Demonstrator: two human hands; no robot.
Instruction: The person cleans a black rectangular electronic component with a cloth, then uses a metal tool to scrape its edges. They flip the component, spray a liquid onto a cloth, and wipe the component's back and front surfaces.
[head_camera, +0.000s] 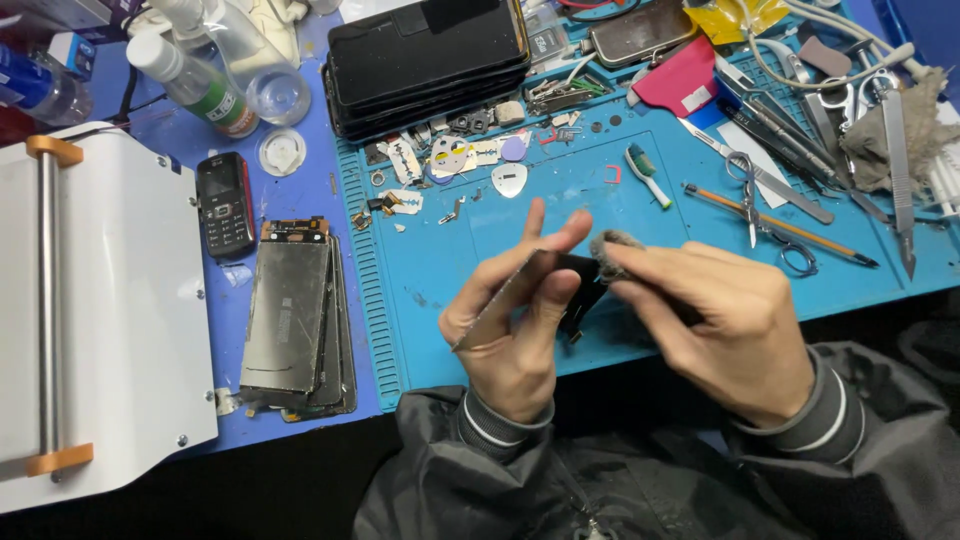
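Fingers of left hand (515, 330) pinch a phone panel (520, 290); right hand (725, 325) fingers pinch a grey cloth (610, 250).

A blue work mat (440, 280) covers the table (300, 190). On it lie a toothbrush (648, 176), scissors (752, 200), a pencil (780, 226), tweezers (760, 180) and a white pick (509, 179). A stack of black phones (425, 62) sits at its top edge. Left of the mat lie a small black keypad phone (225, 205), a pile of bare screen panels (290, 315), clear bottles (195, 80) and a white machine (100, 300).
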